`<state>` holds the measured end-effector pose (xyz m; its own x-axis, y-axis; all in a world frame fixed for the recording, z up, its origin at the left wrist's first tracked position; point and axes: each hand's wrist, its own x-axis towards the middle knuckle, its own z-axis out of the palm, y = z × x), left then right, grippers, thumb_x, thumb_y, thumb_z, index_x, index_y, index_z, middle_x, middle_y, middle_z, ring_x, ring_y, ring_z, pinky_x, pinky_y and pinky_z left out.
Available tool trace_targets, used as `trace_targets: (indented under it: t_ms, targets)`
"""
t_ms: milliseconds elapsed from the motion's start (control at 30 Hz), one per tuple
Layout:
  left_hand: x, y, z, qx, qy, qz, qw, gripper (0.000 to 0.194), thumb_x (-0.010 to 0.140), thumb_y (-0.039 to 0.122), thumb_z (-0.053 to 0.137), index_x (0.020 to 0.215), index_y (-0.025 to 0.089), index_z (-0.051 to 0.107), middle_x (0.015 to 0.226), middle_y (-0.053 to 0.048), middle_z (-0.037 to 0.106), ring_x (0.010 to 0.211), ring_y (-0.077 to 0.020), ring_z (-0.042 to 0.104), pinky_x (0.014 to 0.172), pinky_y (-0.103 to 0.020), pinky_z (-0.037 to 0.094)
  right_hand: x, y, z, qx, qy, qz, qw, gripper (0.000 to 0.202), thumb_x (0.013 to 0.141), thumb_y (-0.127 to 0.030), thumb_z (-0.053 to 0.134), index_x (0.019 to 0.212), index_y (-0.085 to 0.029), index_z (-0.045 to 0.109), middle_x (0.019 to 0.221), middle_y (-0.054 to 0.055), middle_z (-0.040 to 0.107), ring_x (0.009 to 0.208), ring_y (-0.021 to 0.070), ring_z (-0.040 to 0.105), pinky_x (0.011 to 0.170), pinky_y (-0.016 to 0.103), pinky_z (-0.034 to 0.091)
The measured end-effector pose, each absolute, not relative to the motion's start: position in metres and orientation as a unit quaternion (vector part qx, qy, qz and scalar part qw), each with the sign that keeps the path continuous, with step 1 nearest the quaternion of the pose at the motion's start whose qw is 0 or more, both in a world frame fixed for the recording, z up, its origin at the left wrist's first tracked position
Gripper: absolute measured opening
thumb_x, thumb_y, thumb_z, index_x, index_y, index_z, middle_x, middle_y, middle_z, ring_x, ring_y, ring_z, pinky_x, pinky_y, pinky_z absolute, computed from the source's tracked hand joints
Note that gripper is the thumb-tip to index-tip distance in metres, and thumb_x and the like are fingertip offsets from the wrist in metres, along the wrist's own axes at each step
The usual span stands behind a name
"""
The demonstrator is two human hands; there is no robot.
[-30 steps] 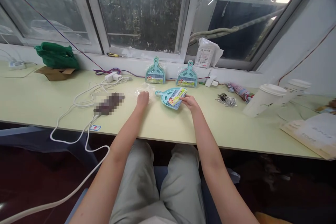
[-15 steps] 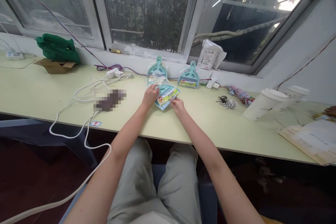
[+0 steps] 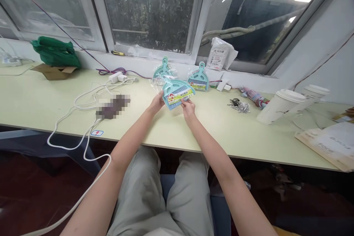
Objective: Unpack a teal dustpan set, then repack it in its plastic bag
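A small teal dustpan and brush set [image 3: 177, 85] in clear plastic, with a colourful printed label across it, is held tilted above the table between both hands. My left hand [image 3: 157, 102] closes on its left edge, the fingers partly hidden behind the set. At the lower right, my right hand [image 3: 188, 109] pinches the edge near the label. Just behind, a second dustpan set [image 3: 165, 67] leans against the wall, partly covered by the held one. A third dustpan set [image 3: 200, 76] leans upright to its right.
White cables [image 3: 80, 105] and a blurred-out object [image 3: 113, 107] lie on the left of the table [image 3: 221, 132]. A green bag [image 3: 56, 52] rests by a cardboard box [image 3: 54, 72]. Keys [image 3: 238, 105], white cups [image 3: 280, 106] and a paper bag [image 3: 328, 145] are on the right.
The held dustpan set has risen slightly and turned, so its label faces me more fully. My left hand has moved from its top to its left edge.
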<state>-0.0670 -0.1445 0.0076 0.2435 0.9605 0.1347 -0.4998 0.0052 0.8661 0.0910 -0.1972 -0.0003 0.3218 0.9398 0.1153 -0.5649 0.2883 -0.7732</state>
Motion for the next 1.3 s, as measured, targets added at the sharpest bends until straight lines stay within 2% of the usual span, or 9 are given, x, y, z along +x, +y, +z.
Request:
trace_targets:
  t_ms: [133, 333, 500, 700, 800, 900, 1033, 1200, 1300]
  targets:
    - [-0.056, -0.155, 0.005, 0.465, 0.234, 0.512, 0.683, 0.036, 0.084, 0.042, 0.060, 0.109, 0.016, 0.061, 0.103, -0.007, 0.070, 0.099, -0.0213, 0.065, 0.090, -0.035, 0.052, 0.093, -0.198, 0.001, -0.320, -0.292, 0.477, 0.765, 0.028, 0.066, -0.009, 0.068, 0.093, -0.014, 0.065, 0.100, 0.006, 0.072, 0.103, 0.0192, 0.065, 0.100, 0.034, 0.050]
    - [-0.055, -0.163, 0.011, 0.473, 0.230, 0.541, 0.657, 0.046, 0.073, 0.033, 0.073, 0.113, 0.017, 0.058, 0.102, -0.006, 0.071, 0.098, -0.0221, 0.066, 0.094, -0.037, 0.050, 0.092, -0.196, 0.004, -0.334, -0.307, 0.504, 0.735, 0.028, 0.065, -0.005, 0.067, 0.091, -0.014, 0.064, 0.097, 0.007, 0.072, 0.100, 0.0199, 0.066, 0.095, 0.036, 0.053]
    - [-0.043, -0.176, 0.017, 0.497, 0.208, 0.498, 0.679, 0.044, 0.075, 0.037, 0.072, 0.111, 0.016, 0.058, 0.109, -0.008, 0.069, 0.105, -0.0224, 0.063, 0.099, -0.037, 0.047, 0.093, -0.201, 0.010, -0.322, -0.299, 0.464, 0.769, 0.030, 0.068, -0.008, 0.065, 0.098, -0.015, 0.063, 0.100, 0.006, 0.071, 0.102, 0.0175, 0.065, 0.095, 0.033, 0.052]
    - [-0.036, -0.178, 0.014, 0.534, 0.213, 0.546, 0.609, 0.055, 0.067, 0.029, 0.076, 0.115, 0.016, 0.053, 0.117, -0.009, 0.064, 0.108, -0.0238, 0.061, 0.100, -0.041, 0.044, 0.089, -0.202, 0.011, -0.303, -0.276, 0.488, 0.771, 0.030, 0.068, -0.006, 0.064, 0.095, -0.016, 0.062, 0.094, 0.002, 0.071, 0.092, 0.0138, 0.067, 0.089, 0.027, 0.054]
    - [-0.038, -0.174, 0.010, 0.541, 0.236, 0.559, 0.582, 0.059, 0.065, 0.028, 0.076, 0.116, 0.018, 0.049, 0.119, -0.008, 0.062, 0.109, -0.0242, 0.059, 0.097, -0.042, 0.045, 0.093, -0.196, 0.012, -0.315, -0.248, 0.520, 0.754, 0.025, 0.069, -0.005, 0.060, 0.090, -0.018, 0.060, 0.084, 0.000, 0.071, 0.083, 0.0122, 0.068, 0.082, 0.025, 0.056]
    - [-0.039, -0.174, 0.008, 0.556, 0.249, 0.541, 0.580, 0.064, 0.064, 0.028, 0.075, 0.120, 0.021, 0.043, 0.122, -0.008, 0.060, 0.110, -0.0242, 0.058, 0.096, -0.043, 0.046, 0.106, -0.191, 0.014, -0.328, -0.194, 0.525, 0.761, 0.013, 0.076, -0.011, 0.057, 0.087, -0.019, 0.059, 0.078, -0.001, 0.069, 0.076, 0.0111, 0.068, 0.073, 0.024, 0.057]
    - [-0.036, -0.181, 0.006, 0.566, 0.259, 0.515, 0.589, 0.070, 0.066, 0.030, 0.073, 0.126, 0.025, 0.038, 0.128, -0.007, 0.055, 0.116, -0.0258, 0.054, 0.096, -0.045, 0.046, 0.125, -0.189, 0.016, -0.345, -0.147, 0.520, 0.767, 0.007, 0.077, -0.014, 0.060, 0.083, -0.018, 0.060, 0.074, -0.001, 0.069, 0.071, 0.0104, 0.066, 0.068, 0.022, 0.057]
    - [-0.033, -0.187, 0.006, 0.581, 0.244, 0.499, 0.594, 0.074, 0.065, 0.030, 0.075, 0.128, 0.023, 0.037, 0.130, -0.008, 0.053, 0.120, -0.0277, 0.050, 0.100, -0.047, 0.042, 0.131, -0.188, 0.013, -0.380, -0.150, 0.506, 0.759, 0.015, 0.074, -0.022, 0.067, 0.087, -0.018, 0.061, 0.078, -0.001, 0.070, 0.075, 0.0127, 0.067, 0.068, 0.024, 0.058]
    - [-0.038, -0.185, 0.011, 0.562, 0.249, 0.526, 0.587, 0.074, 0.064, 0.029, 0.075, 0.127, 0.024, 0.038, 0.129, -0.008, 0.054, 0.120, -0.0271, 0.051, 0.100, -0.045, 0.043, 0.126, -0.189, 0.012, -0.349, -0.208, 0.521, 0.750, 0.014, 0.076, -0.024, 0.067, 0.088, -0.019, 0.062, 0.084, 0.000, 0.071, 0.083, 0.0133, 0.068, 0.075, 0.026, 0.059]
